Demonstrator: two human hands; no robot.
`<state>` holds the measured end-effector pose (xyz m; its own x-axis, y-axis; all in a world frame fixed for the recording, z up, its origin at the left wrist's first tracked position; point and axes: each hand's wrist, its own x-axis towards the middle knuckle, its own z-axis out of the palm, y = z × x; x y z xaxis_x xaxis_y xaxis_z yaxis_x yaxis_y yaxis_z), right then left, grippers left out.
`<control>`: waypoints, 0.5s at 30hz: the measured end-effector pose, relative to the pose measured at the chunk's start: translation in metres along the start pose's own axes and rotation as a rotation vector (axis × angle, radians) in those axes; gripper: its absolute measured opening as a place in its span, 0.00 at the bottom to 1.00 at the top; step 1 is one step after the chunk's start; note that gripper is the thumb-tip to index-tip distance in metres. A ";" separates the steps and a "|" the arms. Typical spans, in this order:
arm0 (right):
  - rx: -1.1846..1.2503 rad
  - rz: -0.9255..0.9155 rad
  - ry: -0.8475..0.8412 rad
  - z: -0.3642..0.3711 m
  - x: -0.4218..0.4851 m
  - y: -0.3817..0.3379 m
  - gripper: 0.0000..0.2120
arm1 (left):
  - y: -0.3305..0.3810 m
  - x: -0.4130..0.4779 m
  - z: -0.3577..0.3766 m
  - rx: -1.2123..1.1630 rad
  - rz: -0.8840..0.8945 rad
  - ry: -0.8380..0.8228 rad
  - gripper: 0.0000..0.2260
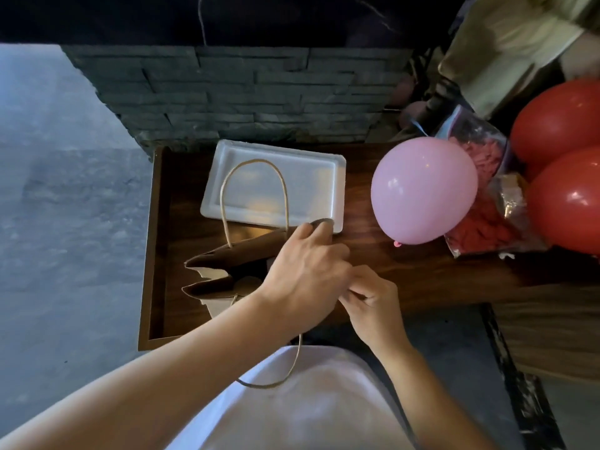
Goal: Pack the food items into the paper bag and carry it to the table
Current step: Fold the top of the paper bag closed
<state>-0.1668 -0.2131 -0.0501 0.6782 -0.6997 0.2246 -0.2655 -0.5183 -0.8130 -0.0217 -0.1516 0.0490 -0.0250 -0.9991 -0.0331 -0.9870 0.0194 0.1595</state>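
A brown paper bag stands open on the wooden counter, with one rope handle looped over the tray and the other hanging toward me. My left hand reaches across the bag's mouth, and its fingertips pinch a small round brown food item at the bag's far rim, by the tray's near right corner. My right hand pinches the bag's near right edge. Another round brown piece shows inside the bag. The white rectangular tray behind the bag holds nothing.
A pink balloon lies on the counter right of the tray. Two red balloons and a plastic bag of red balloons crowd the right end. A dark stone wall rises behind; the counter's edge drops to the floor on the left.
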 end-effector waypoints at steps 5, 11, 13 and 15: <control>-0.046 0.118 0.020 0.017 -0.018 0.026 0.03 | -0.002 -0.004 0.001 -0.018 0.050 0.067 0.03; -0.094 0.229 -0.006 0.036 -0.027 0.046 0.05 | 0.002 -0.007 0.007 0.000 0.071 0.063 0.03; -0.125 0.269 -0.054 0.037 -0.030 0.051 0.08 | -0.002 -0.012 0.004 -0.056 0.059 0.057 0.04; -0.163 0.265 -0.074 0.037 -0.032 0.056 0.07 | -0.010 -0.011 -0.004 -0.147 0.018 0.056 0.05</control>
<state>-0.1778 -0.2015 -0.1223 0.6172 -0.7863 -0.0278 -0.5419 -0.3992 -0.7396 -0.0105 -0.1406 0.0514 -0.0297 -0.9992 0.0258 -0.9524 0.0361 0.3026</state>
